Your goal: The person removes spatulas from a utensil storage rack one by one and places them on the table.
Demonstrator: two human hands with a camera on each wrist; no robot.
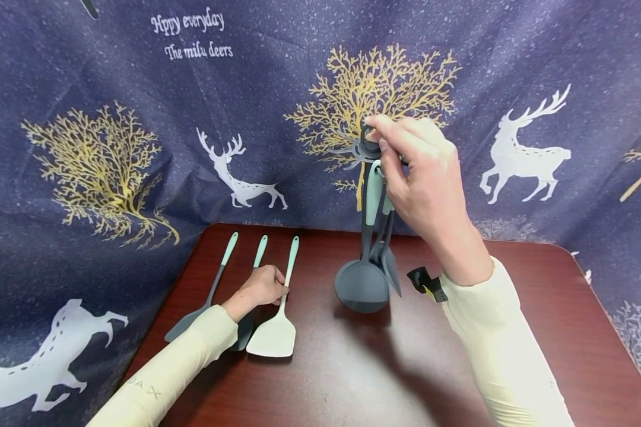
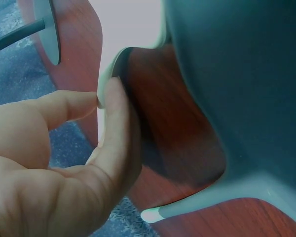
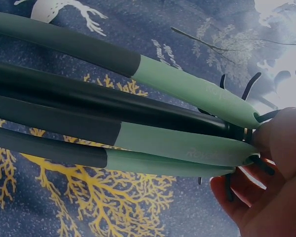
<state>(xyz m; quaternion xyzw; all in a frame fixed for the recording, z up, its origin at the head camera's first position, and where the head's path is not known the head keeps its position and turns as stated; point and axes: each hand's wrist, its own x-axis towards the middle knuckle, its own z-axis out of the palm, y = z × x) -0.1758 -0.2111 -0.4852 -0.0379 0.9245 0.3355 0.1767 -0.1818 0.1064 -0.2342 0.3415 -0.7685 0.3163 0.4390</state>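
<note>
With thumb and fingers my right hand grips the dark top of a hooked rack, held up above the table's back part. Several utensils with mint handles hang from it, among them a wide grey ladle-like head. In the right wrist view, mint handles hang on hooks beside the right hand. My left hand pinches the handle of a white turner low over the table. The left wrist view shows the left hand with thumb and finger on the white turner.
Left of the white turner lie a grey turner and another grey utensil with a mint handle, partly hidden by my left arm. A small black object appears beside my right sleeve. Behind the reddish-brown table hangs a patterned blue cloth.
</note>
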